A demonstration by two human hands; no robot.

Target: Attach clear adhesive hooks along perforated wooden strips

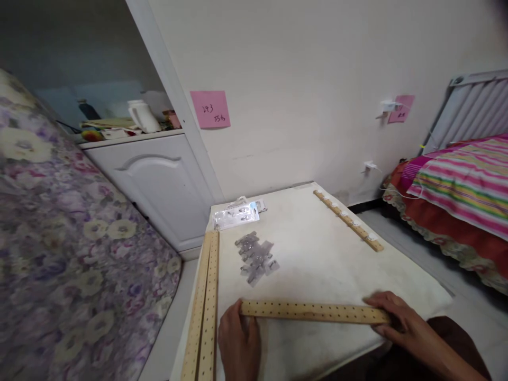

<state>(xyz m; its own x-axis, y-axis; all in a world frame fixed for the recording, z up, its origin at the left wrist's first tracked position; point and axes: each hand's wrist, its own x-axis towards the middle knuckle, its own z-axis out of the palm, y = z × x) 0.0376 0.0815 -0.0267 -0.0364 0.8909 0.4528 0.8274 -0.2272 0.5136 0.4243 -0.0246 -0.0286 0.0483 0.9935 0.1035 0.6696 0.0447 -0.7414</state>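
A light wooden strip with rows of small holes (313,311) lies crosswise near the front of the table. Its left end is gripped by my left hand (239,341), thumb and fingers closed on it. My right hand (397,317) holds the other end between thumb and fingers. Beyond the strip sits a loose pile of small clear packets (257,256); what is inside them is too small to make out. Left of my left hand, two more perforated wooden strips (209,301) lie side by side along the table's left edge.
Clear plastic packaging (236,214) lies at the back left of the cloth-covered table (301,233). A wooden strip with several white hooks (347,218) rests along the right side. A floral curtain (79,254) hangs at left; a bed (464,180) stands at right.
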